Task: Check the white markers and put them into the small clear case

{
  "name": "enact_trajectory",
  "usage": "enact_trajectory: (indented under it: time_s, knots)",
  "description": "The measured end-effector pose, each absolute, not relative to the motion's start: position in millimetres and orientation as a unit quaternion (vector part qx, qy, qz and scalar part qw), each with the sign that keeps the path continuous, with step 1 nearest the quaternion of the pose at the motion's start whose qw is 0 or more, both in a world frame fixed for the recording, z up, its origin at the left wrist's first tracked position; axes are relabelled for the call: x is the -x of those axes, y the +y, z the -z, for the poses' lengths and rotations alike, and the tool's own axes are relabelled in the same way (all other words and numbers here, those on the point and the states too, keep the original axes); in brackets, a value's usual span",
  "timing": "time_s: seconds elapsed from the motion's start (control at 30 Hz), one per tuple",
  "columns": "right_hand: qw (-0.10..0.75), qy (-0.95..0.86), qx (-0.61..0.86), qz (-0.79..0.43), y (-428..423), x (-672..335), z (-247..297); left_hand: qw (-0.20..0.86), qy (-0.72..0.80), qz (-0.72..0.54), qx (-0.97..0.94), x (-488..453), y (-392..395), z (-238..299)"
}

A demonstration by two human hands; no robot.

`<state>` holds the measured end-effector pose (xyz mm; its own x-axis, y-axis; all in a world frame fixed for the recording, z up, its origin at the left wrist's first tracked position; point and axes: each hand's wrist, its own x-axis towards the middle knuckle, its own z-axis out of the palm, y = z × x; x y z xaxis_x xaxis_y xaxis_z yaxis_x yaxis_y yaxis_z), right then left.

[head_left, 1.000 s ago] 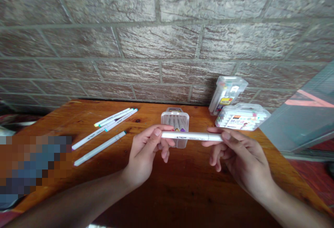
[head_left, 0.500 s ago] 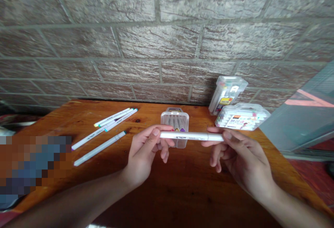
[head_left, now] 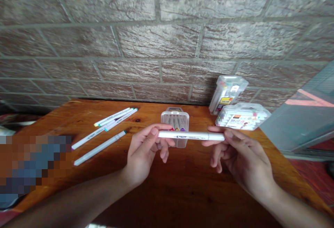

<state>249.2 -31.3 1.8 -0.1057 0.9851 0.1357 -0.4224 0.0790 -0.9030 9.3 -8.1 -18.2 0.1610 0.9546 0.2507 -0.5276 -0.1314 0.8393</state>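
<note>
A white marker [head_left: 190,136] with black print on its barrel is held level above the table. My left hand [head_left: 144,151] pinches its left end between thumb and fingers. At the other end, my right hand [head_left: 242,158] grips it the same way, and both tips are covered by fingers. Just behind the marker lies a clear plastic case [head_left: 175,116] with several markers in it; red, yellow and purple ends show. The marker and my left fingers hide part of that case.
On the wooden table [head_left: 167,200], several white markers [head_left: 101,147] lie loose to the left. A tall clear marker case [head_left: 227,94] and a carry case of pens [head_left: 242,117] stand at the back right. Behind rises a brick wall [head_left: 180,40]. A pixelated patch covers the lower left.
Almost nothing differs. The marker's left end reaches very slightly further left, and both hands keep their hold.
</note>
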Motion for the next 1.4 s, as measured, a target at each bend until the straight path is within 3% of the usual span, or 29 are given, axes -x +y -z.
enact_trajectory:
  time_s: [1.4]
  knots:
    - [0.592,-0.441,0.311,-0.598,-29.6,-249.7,-0.2,0.611,0.216,-0.602,-0.466,-7.3,-6.8,21.1]
